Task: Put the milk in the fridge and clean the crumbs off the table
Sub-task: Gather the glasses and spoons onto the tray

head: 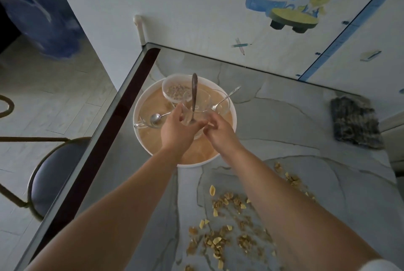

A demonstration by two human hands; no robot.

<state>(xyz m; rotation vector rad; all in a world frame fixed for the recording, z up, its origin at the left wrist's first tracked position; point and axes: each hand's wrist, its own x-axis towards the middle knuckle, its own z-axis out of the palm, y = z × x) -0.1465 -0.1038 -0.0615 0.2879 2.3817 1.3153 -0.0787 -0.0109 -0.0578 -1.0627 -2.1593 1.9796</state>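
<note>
Both my hands reach over a round white tray [140,104] with a tan inside. My left hand [177,133] grips a clear glass cup [188,115] with a dark-handled spoon [194,93] standing in it. Just to its right, my right hand [220,134] has its fingers at the same cup and a second glass; whether it grips one I cannot tell. Crumbs and cereal flakes [231,222] lie scattered on the grey marbled table [284,122] near its front. No milk container is in view.
On the tray stand a clear bowl of cereal [175,91], a glass cup with a spoon [153,119] at the left and another glass with a spoon [223,101] at the right. A dark cloth [354,123] lies at the table's right. A round stool [52,174] stands left.
</note>
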